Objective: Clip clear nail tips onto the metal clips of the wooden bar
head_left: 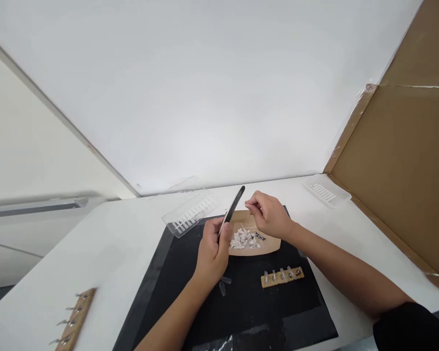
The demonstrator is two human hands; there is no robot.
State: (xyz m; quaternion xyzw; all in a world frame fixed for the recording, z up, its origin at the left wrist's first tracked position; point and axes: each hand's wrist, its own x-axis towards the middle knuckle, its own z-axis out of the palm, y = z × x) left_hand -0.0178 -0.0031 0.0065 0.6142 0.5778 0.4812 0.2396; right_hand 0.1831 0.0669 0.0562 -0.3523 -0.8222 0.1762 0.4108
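Observation:
My left hand point(212, 248) is closed round a slim black nail file point(234, 207) that points up and to the right. My right hand point(269, 214) hovers beside the file's tip, its fingers pinched on something too small to make out. Below both hands lies a tan wooden tray point(269, 243) holding a heap of small white and dark pieces point(246, 239). In front of it, a wooden strip point(282, 276) carries several clear nail tips. Two loose clear tips point(224, 284) lie on the black mat point(249, 307) near my left wrist.
A clear plastic box point(190, 214) with white slots sits behind the mat at left. Another slotted box point(325, 191) rests at the back right beside a cardboard wall point(406, 170). A second wooden strip with tips point(73, 319) lies at the front left of the white table.

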